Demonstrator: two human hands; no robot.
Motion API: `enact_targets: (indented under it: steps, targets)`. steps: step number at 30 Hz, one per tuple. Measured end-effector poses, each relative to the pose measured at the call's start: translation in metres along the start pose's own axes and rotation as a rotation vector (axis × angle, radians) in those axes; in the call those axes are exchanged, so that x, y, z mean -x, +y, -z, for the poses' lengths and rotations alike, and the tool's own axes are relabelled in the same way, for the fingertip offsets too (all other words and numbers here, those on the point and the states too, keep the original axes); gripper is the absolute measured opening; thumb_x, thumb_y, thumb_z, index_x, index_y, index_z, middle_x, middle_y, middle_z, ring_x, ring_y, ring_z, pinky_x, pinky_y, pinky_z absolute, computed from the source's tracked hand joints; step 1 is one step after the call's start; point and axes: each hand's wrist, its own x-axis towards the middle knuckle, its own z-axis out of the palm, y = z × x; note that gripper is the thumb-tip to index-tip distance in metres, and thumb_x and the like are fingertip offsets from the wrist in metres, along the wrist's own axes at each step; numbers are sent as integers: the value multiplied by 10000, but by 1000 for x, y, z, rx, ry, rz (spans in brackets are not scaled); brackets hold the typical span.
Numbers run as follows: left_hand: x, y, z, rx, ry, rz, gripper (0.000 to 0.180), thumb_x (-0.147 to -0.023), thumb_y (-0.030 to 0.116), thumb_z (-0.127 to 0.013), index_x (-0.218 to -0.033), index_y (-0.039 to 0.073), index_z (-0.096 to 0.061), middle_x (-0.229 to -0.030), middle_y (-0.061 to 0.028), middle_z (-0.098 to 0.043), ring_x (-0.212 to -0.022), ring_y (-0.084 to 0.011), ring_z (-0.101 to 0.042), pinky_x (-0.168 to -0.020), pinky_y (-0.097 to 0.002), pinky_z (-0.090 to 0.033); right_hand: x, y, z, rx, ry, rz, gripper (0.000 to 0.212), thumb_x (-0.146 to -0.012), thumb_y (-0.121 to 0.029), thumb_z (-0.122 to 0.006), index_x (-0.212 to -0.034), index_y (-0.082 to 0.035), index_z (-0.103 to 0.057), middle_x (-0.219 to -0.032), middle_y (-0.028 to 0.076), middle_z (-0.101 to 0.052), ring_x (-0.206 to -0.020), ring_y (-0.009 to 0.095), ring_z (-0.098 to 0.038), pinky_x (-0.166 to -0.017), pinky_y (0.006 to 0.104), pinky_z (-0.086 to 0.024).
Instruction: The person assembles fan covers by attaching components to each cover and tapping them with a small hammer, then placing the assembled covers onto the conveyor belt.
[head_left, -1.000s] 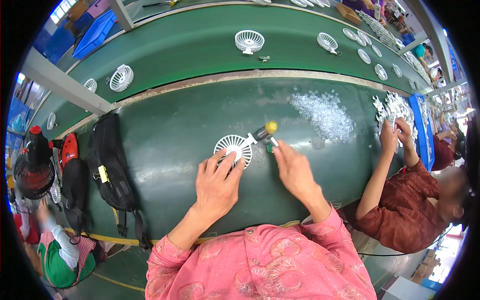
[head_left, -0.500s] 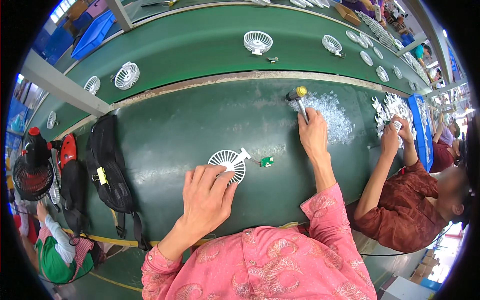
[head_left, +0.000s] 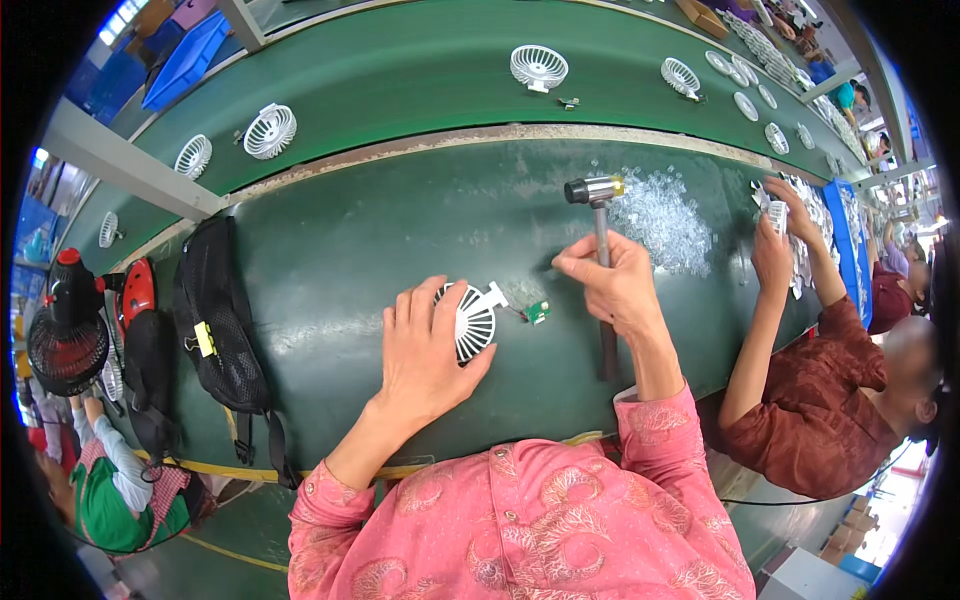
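My left hand (head_left: 428,345) rests over a round white fan housing (head_left: 476,332) on the green table, fingers along its far left rim and thumb at its near right side. From the housing's short stem, a thin wire runs to a small green circuit board (head_left: 538,312) lying just to the right. My right hand (head_left: 622,290) is closed around the shaft of a hammer (head_left: 601,232). The hammer's black-and-metal head, with a yellow end, points away from me beside a heap of small clear pieces (head_left: 660,222). Part of the housing is hidden under my left fingers.
A black bag (head_left: 215,320) and a black-and-red fan (head_left: 68,330) lie to the left. White fan cages (head_left: 540,67) sit on the green belt (head_left: 420,90) beyond the table. At the right, a co-worker's hands (head_left: 775,240) hold a white part near a blue tray (head_left: 848,250).
My right hand has drawn the hammer toward me, its handle now showing below the hand. My left hand has shifted slightly right and spread over the housing. Belt cages have moved right.
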Motion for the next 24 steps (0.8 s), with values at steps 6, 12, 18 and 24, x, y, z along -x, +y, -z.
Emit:
enact_targets:
  steps: [6,12,18,24]
  targets:
    - [3,3,10,229,27,-75,755,-677,196,-813,-1317,38,-446,-1302,-194,-445,-1111,-396,-481,-916,-481,-443,5,18,-6,-320,-308,-183,161,-926,-96,-653,-970,52,-609,-834,85,-634,-362,2,-339,-292,189,-238]
    - [1,12,9,333,-11,-137,772,-656,174,-842,-1317,47,-465,-1324,-194,-458,-1168,-381,-500,-949,-458,-457,7,36,-16,-440,-391,-270,223,-986,-179,-583,-990,37,-636,-782,35,-623,-345,-1,-321,-283,183,-240]
    - [-3,16,8,362,-25,-141,768,-663,179,-843,-1318,46,-464,-1326,-193,-458,-1175,-380,-496,-953,-458,-456,11,40,-19,-477,-389,-300,266,-985,-241,-601,-975,18,-663,-580,-42,-498,-341,1,-302,-295,199,-218]
    - [-7,17,7,356,-15,-154,743,-686,174,-824,-1310,23,-450,-1283,-206,-450,-1107,-400,-503,-912,-468,-473,15,38,-23,-438,-340,-323,288,-982,-271,-606,-954,7,-676,-557,-49,-481,-332,7,-289,-292,208,-208]
